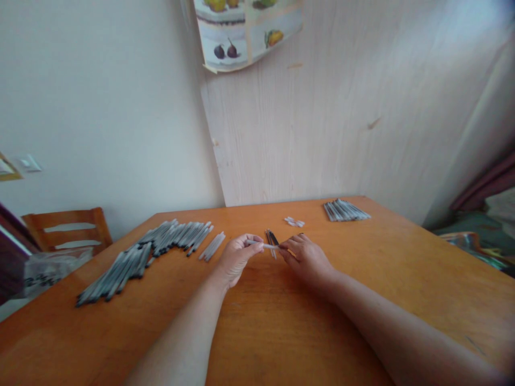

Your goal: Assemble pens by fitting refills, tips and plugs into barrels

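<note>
My left hand pinches a thin whitish pen barrel between thumb and fingers, level above the table. At its other end, the fingers of my right hand close on the tip; the exact grip there is too small to make out. Just behind the barrel lie a few dark slim pen parts, partly covered by my hands. Left of my left hand rests a small row of pale barrels. Farther left spread many clear pens with black ends.
Small white pieces sit behind my right hand. A stack of grey pens lies at the table's far right. The wooden table meets a wall with a fruit poster. A chair stands beyond the left edge.
</note>
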### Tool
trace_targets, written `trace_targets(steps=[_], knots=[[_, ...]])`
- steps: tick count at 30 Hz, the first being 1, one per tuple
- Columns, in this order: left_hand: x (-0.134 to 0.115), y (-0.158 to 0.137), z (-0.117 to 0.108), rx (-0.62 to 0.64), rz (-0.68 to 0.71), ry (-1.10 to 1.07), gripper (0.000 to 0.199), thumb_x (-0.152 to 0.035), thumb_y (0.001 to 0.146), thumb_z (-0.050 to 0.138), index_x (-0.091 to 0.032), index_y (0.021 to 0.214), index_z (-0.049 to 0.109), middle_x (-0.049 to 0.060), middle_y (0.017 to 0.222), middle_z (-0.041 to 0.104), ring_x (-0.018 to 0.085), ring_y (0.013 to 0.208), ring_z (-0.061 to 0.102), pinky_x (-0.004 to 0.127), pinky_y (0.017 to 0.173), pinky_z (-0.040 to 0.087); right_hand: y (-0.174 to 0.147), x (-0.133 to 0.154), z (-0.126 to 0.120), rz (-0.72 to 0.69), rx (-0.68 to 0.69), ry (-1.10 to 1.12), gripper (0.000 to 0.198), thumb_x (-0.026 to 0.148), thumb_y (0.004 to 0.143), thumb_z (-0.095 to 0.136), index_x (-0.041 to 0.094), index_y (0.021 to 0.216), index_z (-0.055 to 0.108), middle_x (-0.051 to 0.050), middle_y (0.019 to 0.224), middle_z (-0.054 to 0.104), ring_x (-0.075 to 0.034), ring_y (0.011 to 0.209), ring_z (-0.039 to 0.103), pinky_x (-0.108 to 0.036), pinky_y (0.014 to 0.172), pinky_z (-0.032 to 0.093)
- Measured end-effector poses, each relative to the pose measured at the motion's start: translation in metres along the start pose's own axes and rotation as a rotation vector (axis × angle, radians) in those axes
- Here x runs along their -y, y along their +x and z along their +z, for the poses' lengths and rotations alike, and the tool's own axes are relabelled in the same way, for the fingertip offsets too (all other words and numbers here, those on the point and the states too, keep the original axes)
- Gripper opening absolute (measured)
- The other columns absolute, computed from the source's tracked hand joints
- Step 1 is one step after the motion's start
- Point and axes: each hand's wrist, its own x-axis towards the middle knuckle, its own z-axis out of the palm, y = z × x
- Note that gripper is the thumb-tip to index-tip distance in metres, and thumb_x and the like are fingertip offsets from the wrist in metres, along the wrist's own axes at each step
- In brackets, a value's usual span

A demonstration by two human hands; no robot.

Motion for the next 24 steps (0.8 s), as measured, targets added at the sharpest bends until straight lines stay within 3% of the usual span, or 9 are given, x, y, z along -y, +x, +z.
trace_targets(steps=[5, 13, 24], knots=[[0.002, 0.001, 0.003, 0.007, -0.027, -0.142, 0.028, -0.028, 0.070, 0.077, -0.015, 0.094, 0.069, 0.003, 0.083, 0.066, 0.013, 0.080, 0.057, 0.026, 0.078, 0.039, 0.000, 0.002, 0.001, -0.015, -0.022, 0.024, 0.027, 0.034, 0.095, 0.046, 0.021, 0.096, 0.069, -0.005, 0.091, 0.067, -0.018, 0.090, 0.056, -0.027, 0.080, 0.040], [0.010, 0.004, 0.005, 0.025, -0.011, -0.075, 0.026, -0.033, 0.075, 0.073, -0.014, 0.093, 0.071, 0.006, 0.091, 0.068, 0.015, 0.084, 0.057, 0.027, 0.079, 0.040, -0.001, 0.009, 0.000, -0.028, 0.006, 0.043, 0.029, 0.036, 0.096, 0.045, 0.022, 0.097, 0.070, -0.005, 0.090, 0.068, -0.017, 0.088, 0.058, -0.027, 0.080, 0.040], [0.020, 0.012, -0.009, -0.081, -0.053, -0.094, 0.030, -0.044, 0.079, 0.067, -0.016, 0.090, 0.063, 0.009, 0.091, 0.071, 0.016, 0.080, 0.063, 0.028, 0.073, 0.042, 0.001, -0.010, 0.004, 0.153, 0.126, -0.185, 0.034, 0.025, 0.093, 0.040, 0.022, 0.114, 0.068, -0.009, 0.104, 0.066, -0.022, 0.104, 0.053, -0.030, 0.085, 0.039]])
